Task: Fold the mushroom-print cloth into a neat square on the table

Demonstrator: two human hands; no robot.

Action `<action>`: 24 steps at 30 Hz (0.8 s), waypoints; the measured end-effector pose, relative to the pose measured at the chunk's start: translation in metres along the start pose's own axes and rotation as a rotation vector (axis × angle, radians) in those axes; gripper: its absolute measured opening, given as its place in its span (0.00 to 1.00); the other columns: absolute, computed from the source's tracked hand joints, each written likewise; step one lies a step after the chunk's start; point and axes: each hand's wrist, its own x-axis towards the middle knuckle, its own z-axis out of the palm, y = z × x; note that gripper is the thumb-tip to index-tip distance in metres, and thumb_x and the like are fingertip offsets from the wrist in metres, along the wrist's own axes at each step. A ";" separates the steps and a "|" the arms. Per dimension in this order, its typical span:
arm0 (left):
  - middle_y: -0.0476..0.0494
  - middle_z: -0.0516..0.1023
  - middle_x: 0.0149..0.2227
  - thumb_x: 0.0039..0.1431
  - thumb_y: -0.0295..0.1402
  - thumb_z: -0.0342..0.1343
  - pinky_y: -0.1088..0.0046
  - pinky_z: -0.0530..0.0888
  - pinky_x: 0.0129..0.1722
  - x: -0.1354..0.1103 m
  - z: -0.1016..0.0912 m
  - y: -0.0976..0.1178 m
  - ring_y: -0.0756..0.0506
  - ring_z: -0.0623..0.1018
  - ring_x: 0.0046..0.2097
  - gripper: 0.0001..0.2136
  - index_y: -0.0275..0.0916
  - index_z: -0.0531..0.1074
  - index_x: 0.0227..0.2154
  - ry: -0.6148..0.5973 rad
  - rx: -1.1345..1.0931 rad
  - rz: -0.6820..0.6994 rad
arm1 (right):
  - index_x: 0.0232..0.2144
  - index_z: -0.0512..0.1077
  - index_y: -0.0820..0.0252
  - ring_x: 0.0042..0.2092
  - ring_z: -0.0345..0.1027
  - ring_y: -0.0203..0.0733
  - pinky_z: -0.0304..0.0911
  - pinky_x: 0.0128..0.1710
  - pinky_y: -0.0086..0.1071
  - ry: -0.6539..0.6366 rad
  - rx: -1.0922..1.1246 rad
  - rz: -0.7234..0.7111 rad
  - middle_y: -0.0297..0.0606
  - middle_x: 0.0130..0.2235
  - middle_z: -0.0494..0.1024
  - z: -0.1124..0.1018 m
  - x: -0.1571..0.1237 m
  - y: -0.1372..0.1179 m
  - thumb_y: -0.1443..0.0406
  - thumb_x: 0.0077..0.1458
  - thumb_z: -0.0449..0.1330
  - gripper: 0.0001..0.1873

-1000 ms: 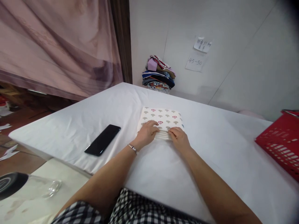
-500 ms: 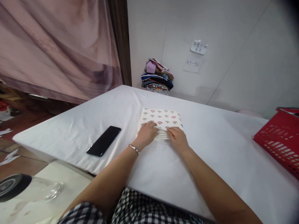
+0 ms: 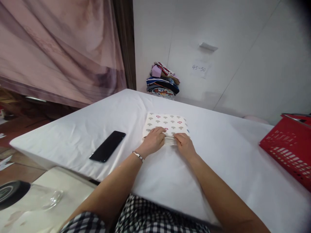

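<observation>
Change, hands: Over the last second, the left hand and right hand show almost no shift along the cloth edge; left fingertips now sit closer to the nearest red mushroom print and partly cover it.
Change, upper note: The upper note on the wall, legible half a second ago, has curled so that its writing no longer shows.
Meaning for the folding work: The folded cloth keeps the same outline and print layout; the work appears to be at an edge-adjusting stage, with no new fold made. The curled note appears to have no bearing on it.
Folded cloth, position: Flat on the white-covered bench, directly ahead of the person; main panel beyond the hands, stacked edges exposed between them.
Left hand, state: Fingers bent over the near left part of the cloth, touching it; whether they pinch a layer cannot be told.
Right hand, state: Thumb and forefinger pinching the near edge, right of middle.
Hand spacing: Apart, with a short run of layered edge between.
Phone: Dark screen up, left of the cloth, well apart from it.
</observation>
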 end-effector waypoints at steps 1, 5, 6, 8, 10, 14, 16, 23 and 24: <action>0.42 0.70 0.45 0.54 0.24 0.47 0.62 0.67 0.49 0.000 0.001 -0.001 0.43 0.67 0.51 0.08 0.39 0.69 0.26 -0.005 -0.004 -0.005 | 0.42 0.72 0.55 0.44 0.66 0.44 0.63 0.43 0.39 -0.008 -0.005 -0.019 0.40 0.41 0.75 0.000 0.000 0.000 0.69 0.58 0.47 0.16; 0.43 0.70 0.44 0.53 0.24 0.48 0.63 0.67 0.49 -0.001 0.002 -0.004 0.44 0.67 0.50 0.07 0.39 0.69 0.26 -0.003 -0.027 -0.026 | 0.45 0.70 0.56 0.45 0.65 0.45 0.61 0.45 0.42 -0.082 -0.023 -0.131 0.41 0.43 0.74 -0.002 -0.001 -0.001 0.69 0.56 0.49 0.16; 0.43 0.70 0.44 0.53 0.24 0.48 0.63 0.67 0.49 -0.001 0.002 -0.005 0.44 0.68 0.50 0.07 0.39 0.69 0.26 -0.005 -0.036 -0.029 | 0.46 0.70 0.56 0.46 0.65 0.45 0.61 0.46 0.42 -0.096 -0.028 -0.143 0.41 0.44 0.74 -0.002 -0.001 -0.001 0.68 0.56 0.50 0.16; 0.43 0.70 0.44 0.53 0.24 0.48 0.63 0.68 0.48 -0.001 0.002 -0.006 0.44 0.68 0.49 0.07 0.39 0.69 0.26 -0.010 -0.054 -0.036 | 0.46 0.69 0.56 0.46 0.64 0.45 0.60 0.47 0.43 -0.097 -0.041 -0.136 0.41 0.44 0.74 -0.002 0.000 -0.002 0.67 0.57 0.50 0.15; 0.43 0.70 0.44 0.54 0.25 0.47 0.62 0.68 0.48 0.000 0.003 -0.007 0.43 0.68 0.49 0.07 0.39 0.69 0.26 -0.010 -0.074 -0.048 | 0.46 0.69 0.55 0.46 0.65 0.45 0.60 0.47 0.42 -0.084 -0.054 -0.114 0.41 0.44 0.74 -0.001 0.001 -0.002 0.66 0.58 0.50 0.15; 0.43 0.70 0.44 0.54 0.26 0.47 0.63 0.68 0.48 0.000 0.005 -0.009 0.44 0.69 0.49 0.07 0.39 0.69 0.27 0.006 -0.123 -0.083 | 0.48 0.67 0.55 0.46 0.65 0.46 0.61 0.46 0.42 -0.080 -0.068 -0.082 0.42 0.44 0.74 0.001 0.002 -0.003 0.66 0.60 0.47 0.16; 0.44 0.70 0.44 0.54 0.26 0.47 0.64 0.68 0.48 0.000 0.006 -0.010 0.45 0.69 0.48 0.06 0.39 0.68 0.26 0.008 -0.132 -0.096 | 0.51 0.65 0.55 0.46 0.65 0.46 0.61 0.46 0.42 -0.072 -0.068 -0.074 0.42 0.45 0.73 0.001 0.002 -0.003 0.66 0.60 0.46 0.17; 0.43 0.71 0.43 0.55 0.27 0.47 0.65 0.68 0.46 0.001 0.006 -0.009 0.45 0.70 0.47 0.06 0.39 0.67 0.25 0.011 -0.131 -0.110 | 0.50 0.64 0.56 0.47 0.65 0.46 0.59 0.47 0.42 -0.047 -0.104 -0.060 0.41 0.47 0.72 0.004 0.001 0.000 0.69 0.58 0.46 0.18; 0.43 0.71 0.43 0.55 0.27 0.47 0.65 0.68 0.46 0.001 0.006 -0.009 0.45 0.70 0.47 0.06 0.39 0.67 0.25 0.014 -0.131 -0.111 | 0.48 0.66 0.56 0.47 0.65 0.46 0.59 0.47 0.41 -0.056 -0.116 -0.059 0.41 0.46 0.73 0.004 0.002 0.000 0.69 0.58 0.47 0.17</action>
